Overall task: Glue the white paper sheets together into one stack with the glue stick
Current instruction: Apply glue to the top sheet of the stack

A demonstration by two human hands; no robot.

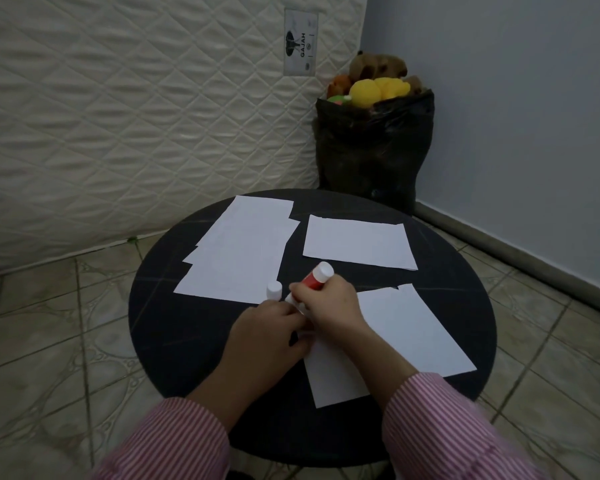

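On the round black table [194,341], my right hand [329,303] grips a red glue stick [314,280], tilted with its white end up and its lower end pointing down to the left. My left hand [267,330] sits right beside it, fingers curled, and pinches the small white cap [274,290] that sticks up above its fingertips. Both hands hover over the corner of the near white sheets [406,327]. A fanned pile of white sheets [243,251] lies at the back left, and another white sheet [357,242] at the back right.
A quilted mattress [136,116] leans upright behind the table. A black bag [371,150] stuffed with plush toys stands in the corner against the blue wall. Tiled floor [59,323] surrounds the table.
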